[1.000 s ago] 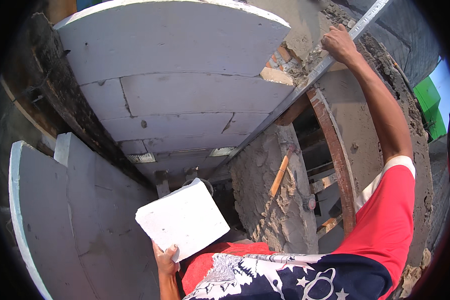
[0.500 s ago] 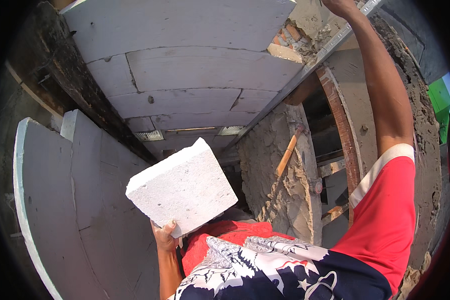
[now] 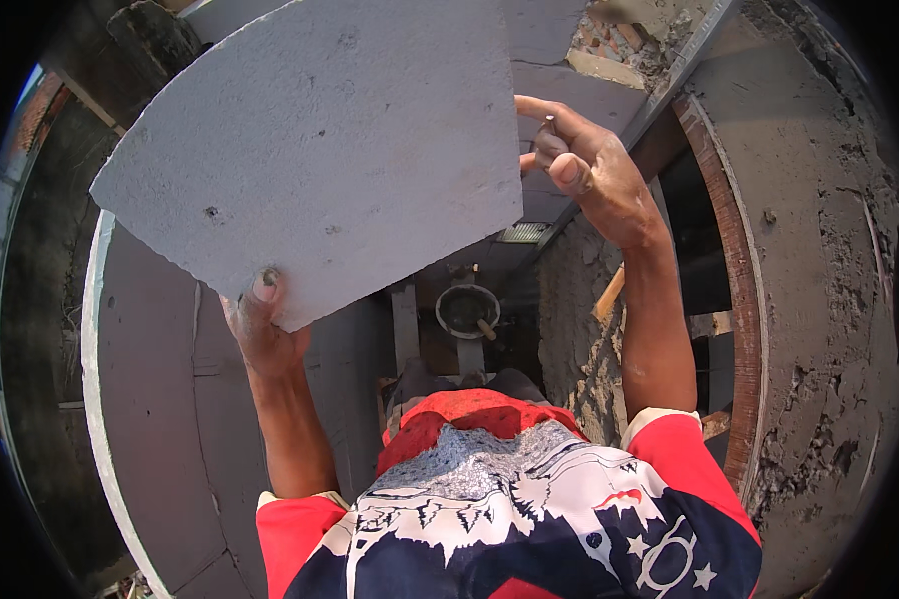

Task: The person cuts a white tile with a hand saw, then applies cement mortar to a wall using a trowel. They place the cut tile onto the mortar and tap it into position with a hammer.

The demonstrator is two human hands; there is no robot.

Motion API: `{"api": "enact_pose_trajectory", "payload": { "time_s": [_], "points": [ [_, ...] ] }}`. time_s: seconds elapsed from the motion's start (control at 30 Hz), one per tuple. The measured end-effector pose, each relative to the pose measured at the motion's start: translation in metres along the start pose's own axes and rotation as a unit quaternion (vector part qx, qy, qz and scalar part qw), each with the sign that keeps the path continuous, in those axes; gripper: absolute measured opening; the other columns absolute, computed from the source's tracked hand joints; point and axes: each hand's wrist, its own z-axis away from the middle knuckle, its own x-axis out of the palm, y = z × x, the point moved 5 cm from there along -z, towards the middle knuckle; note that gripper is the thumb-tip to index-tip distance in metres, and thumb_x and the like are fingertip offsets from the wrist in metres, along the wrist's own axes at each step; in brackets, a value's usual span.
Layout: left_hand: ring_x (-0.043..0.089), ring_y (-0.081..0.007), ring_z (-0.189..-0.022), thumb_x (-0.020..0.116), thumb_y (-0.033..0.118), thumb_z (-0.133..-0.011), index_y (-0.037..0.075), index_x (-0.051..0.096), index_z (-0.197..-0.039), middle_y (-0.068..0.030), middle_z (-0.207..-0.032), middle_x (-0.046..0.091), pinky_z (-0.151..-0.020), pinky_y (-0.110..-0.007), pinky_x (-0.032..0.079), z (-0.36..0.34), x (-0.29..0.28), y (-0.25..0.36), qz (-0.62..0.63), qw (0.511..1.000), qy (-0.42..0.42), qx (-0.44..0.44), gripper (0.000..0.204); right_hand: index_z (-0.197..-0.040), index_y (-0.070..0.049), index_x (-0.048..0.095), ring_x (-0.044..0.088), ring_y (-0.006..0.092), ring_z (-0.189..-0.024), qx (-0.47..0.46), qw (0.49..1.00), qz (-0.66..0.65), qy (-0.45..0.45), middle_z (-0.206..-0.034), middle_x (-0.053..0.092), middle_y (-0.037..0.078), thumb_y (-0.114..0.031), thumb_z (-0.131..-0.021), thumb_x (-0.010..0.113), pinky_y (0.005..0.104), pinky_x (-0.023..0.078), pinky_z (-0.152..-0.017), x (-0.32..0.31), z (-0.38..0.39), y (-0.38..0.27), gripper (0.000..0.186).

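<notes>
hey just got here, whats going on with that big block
A person holds up a pale block in front of a block wall. The left hand grips its lower corner, thumb on the near face. The right hand is at the right edge, some fingers hidden behind it. Below stands a round bucket.

Aerated concrete block [image 3: 340, 150], grey, broad face lightly pitted; held up, tilted, lowest corner left of frame centre, spanning upper left to upper centre.
</notes>
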Motion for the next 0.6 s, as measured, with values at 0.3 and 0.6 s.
{"api": "enact_pose_trajectory", "payload": {
  "time_s": [0.3, 0.6],
  "points": [
    [0.056, -0.0361, -0.132, 0.097, 0.046, -0.064, -0.002, 0.037, -0.153, -0.0187, -0.134, 0.056, -0.111, -0.052, 0.047, -0.056, 0.113, -0.004, -0.116, 0.991, -0.067, 0.023, 0.118, -0.145, 0.005, 0.051, 0.059, 0.0201, -0.123, -0.005, 0.967, -0.251, 0.045, -0.13, 0.062, 0.011, -0.065, -0.071, 0.093, 0.0376, 0.048, -0.108, -0.014, 0.039, 0.027, 0.111],
    [0.066, -0.0363, -0.121, 0.091, 0.048, -0.07, -0.003, 0.051, -0.146, -0.0228, -0.12, 0.067, -0.107, -0.051, 0.053, -0.152, 0.253, 0.067, -0.205, 0.943, -0.204, 0.166, 0.1, -0.148, 0.006, 0.043, 0.063, 0.0145, -0.104, -0.098, 0.927, -0.328, 0.152, -0.106, 0.062, 0.0, -0.058, -0.085, 0.085, 0.042, 0.051, -0.106, -0.068, -0.006, 0.017, 0.099]
  ]
}}
